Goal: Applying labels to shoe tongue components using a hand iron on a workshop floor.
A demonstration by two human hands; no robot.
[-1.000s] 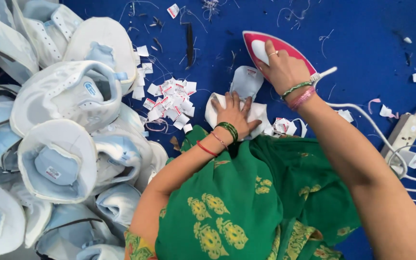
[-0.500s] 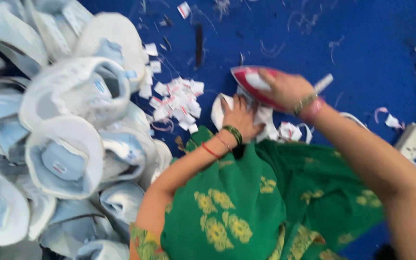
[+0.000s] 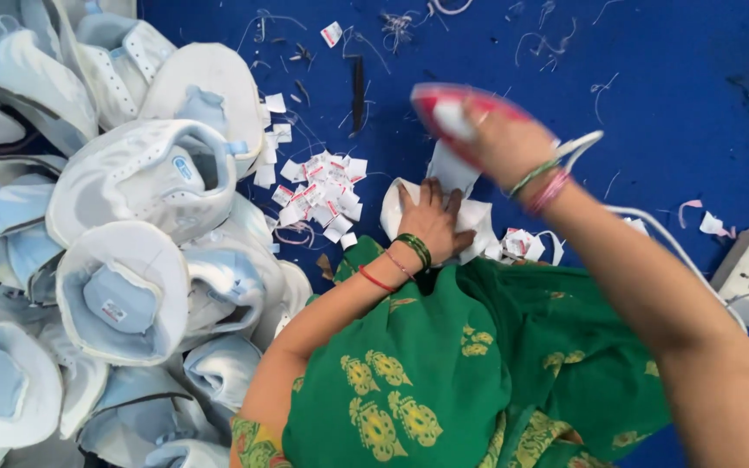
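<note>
L hand flat, open on white fabric piece, R hand gripping red-white iron

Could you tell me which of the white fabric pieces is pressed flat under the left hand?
The white piece on the blue surface beside the scattered labels, under the left hand; the others are heaped left.

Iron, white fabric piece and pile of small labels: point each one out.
iron [image 3: 444, 108], head view, on its red and white body ahead of the gripping right hand.
white fabric piece [image 3: 477, 217], head view, on its right part.
pile of small labels [image 3: 322, 195], head view, on its middle.
</note>
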